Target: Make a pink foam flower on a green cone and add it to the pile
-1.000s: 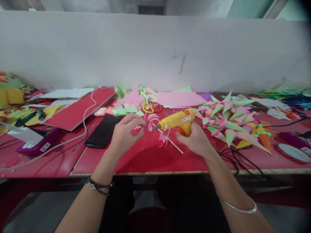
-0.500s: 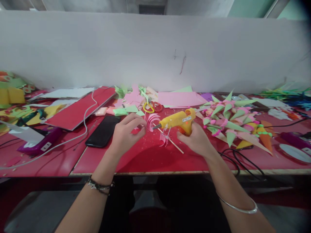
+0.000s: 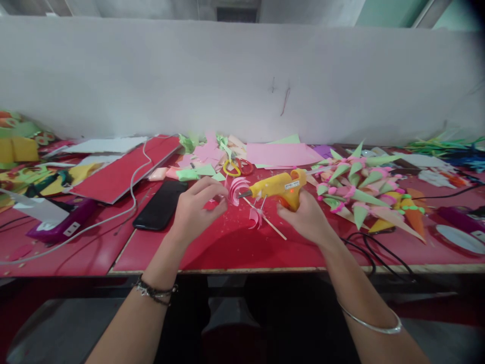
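Observation:
My right hand is wrapped around the handle of a yellow hot glue gun, which has a small orange light lit on its side. The gun's dark nozzle points left at a curled pink paper piece with cut strips. My left hand pinches the left edge of this curled paper, its fingertips partly hiding the grip. Below the nozzle a thin wooden stick slants over the table, with a smaller pink paper curl beside it. Whether the stick joins the held paper I cannot tell.
A black phone lies left of my left hand. Behind are yellow and red scissors, paper scraps and pink sheets. To the right stands a pile of green and pink paper cones. Black cables hang over the front edge.
The glue gun has shifted very slightly right and tilted a little, its nozzle still by the curled pink paper. My left hand has barely moved.

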Demonstrator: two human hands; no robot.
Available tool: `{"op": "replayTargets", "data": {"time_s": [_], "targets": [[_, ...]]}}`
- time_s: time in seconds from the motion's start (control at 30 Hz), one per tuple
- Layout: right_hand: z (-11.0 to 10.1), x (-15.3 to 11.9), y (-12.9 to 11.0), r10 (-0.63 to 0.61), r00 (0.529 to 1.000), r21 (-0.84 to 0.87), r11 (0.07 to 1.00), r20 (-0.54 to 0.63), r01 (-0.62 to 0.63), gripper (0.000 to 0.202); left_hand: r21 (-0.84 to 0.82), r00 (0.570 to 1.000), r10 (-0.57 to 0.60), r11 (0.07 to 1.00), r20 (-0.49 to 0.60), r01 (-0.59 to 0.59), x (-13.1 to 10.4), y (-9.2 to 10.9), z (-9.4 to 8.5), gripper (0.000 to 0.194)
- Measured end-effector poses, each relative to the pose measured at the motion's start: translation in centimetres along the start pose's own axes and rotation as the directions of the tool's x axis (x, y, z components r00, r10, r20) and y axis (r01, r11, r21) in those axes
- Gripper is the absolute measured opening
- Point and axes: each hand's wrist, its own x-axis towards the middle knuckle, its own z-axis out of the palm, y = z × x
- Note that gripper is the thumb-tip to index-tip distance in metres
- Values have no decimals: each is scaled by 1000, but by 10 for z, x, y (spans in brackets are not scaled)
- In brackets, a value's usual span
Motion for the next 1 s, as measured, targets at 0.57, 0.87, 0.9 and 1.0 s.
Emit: {"op": "replayTargets", "data": {"time_s": [0.57,0.87,0.9,1.0], "targets": [[-1,1,1,34,999,-96,995,-29,-37,13,-13,1000,-1,1000,-13,1,-1,0,1,12],[0,3,2,13,999,-103,995,-44,-17,11,-21,1000,4,1000,-10,-4,-1,0,1,12],[0,3,3,7,999,-102,995,-43,-12,11,-21,1000,4,1000,-9,-4,-1,0,1,12],[0,3,3,-1,999,-105,994,-40,-3,10,-17,1000,-3,1000,-4,3,-1,0,1,12]]}}
